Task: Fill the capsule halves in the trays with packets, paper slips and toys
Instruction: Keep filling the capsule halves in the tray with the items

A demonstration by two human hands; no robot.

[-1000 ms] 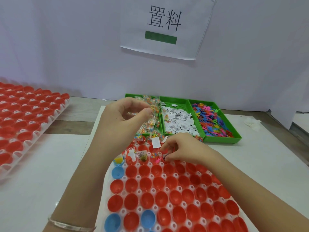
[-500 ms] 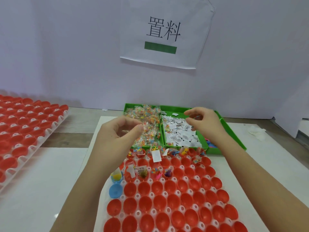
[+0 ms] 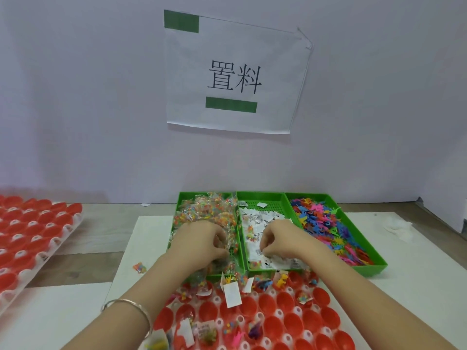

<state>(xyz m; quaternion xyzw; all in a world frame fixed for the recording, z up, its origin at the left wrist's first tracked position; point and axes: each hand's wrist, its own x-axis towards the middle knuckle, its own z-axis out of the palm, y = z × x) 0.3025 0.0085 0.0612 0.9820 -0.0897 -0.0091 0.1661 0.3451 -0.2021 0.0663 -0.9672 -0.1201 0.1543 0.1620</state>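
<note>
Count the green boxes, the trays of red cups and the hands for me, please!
Green boxes: 3
Trays of red cups: 2
Hands: 2
Total: 7

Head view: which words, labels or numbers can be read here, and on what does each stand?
"置料" on the white paper sheet on the wall, above a green bar.
Paper slips in the middle green bin: dark print, too small to read.
Packets: no readable print.
</note>
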